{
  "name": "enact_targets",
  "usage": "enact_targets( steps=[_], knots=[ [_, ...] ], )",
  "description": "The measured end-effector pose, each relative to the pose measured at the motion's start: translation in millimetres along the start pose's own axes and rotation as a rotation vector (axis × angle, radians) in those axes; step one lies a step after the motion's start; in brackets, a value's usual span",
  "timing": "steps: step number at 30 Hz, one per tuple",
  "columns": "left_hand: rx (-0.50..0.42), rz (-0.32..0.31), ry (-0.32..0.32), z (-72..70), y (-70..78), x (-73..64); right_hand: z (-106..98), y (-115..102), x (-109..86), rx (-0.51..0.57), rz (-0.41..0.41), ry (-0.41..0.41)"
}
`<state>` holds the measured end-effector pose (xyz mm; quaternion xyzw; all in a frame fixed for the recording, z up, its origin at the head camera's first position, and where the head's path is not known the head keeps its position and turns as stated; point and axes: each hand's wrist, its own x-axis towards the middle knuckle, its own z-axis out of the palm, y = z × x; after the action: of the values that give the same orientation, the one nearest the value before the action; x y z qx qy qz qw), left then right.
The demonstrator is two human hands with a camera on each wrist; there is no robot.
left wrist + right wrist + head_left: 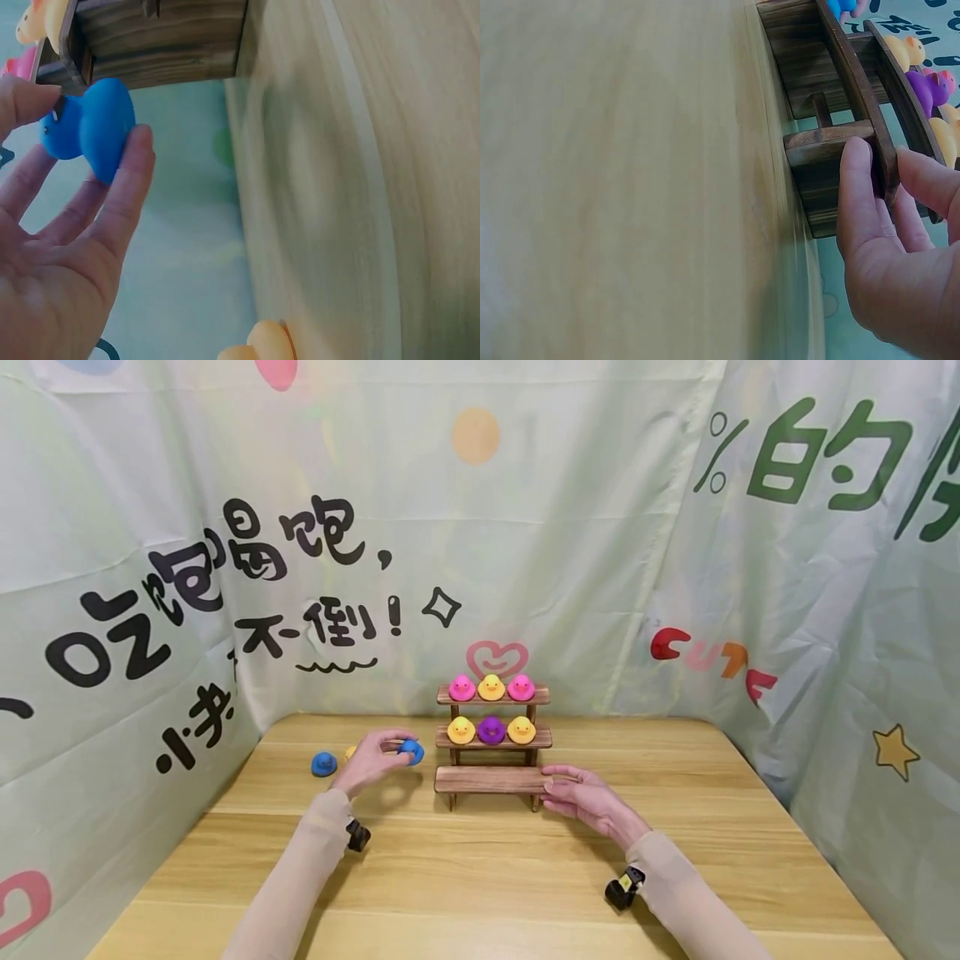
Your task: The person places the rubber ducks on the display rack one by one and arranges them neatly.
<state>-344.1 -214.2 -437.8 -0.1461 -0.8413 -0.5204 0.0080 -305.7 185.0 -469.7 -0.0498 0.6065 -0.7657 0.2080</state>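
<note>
A blue rubber duck (412, 752) is pinched between the thumb and fingers of my left hand (372, 762), held above the table to the left of a three-tier wooden stand (487, 781). In the left wrist view the same blue duck (105, 127) tilts between the fingertips. My right hand (588, 797) grips the right end of the stand's bottom shelf, thumb on one face and fingers on the other. Pink and yellow ducks line the top shelf. On the middle shelf a purple duck (491, 730) sits between two yellow ones. No duck stands on the bottom shelf.
Another blue duck (324, 764) sits on the wooden table (465, 877) left of my left hand. A yellow duck (350, 752) is mostly hidden behind that hand. Printed fabric (570, 543) hangs around the table's back and sides.
</note>
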Motion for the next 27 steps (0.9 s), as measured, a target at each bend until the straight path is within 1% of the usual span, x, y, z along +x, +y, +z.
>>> enact_targets(
  steps=[8, 12, 16, 20, 23, 27],
  knots=[
    [0.0, 0.017, -0.003, 9.3, 6.7, -4.2, 0, -1, -2.1, 0.004, 0.002, 0.007],
    [-0.013, 0.03, -0.004, 16.4, 12.3, -9.4, 0, -1, -2.0, -0.007, -0.003, 0.01],
    [-0.021, 0.05, -0.034, 24.3, 19.4, -16.2, 2, -1, -2.6, -0.015, 0.003, 0.016],
    [-0.008, 0.078, -0.057, 31.7, 24.6, -21.3, 3, 0, -3.2, -0.021, 0.001, 0.016],
    [-0.004, 0.101, -0.05, 36.4, 26.5, -20.8, 4, 0, -2.6, -0.019, -0.009, 0.018],
    [-0.002, 0.122, -0.053, 42.4, 26.9, -16.3, 3, 0, -2.4, -0.011, -0.011, 0.023]
  ],
)
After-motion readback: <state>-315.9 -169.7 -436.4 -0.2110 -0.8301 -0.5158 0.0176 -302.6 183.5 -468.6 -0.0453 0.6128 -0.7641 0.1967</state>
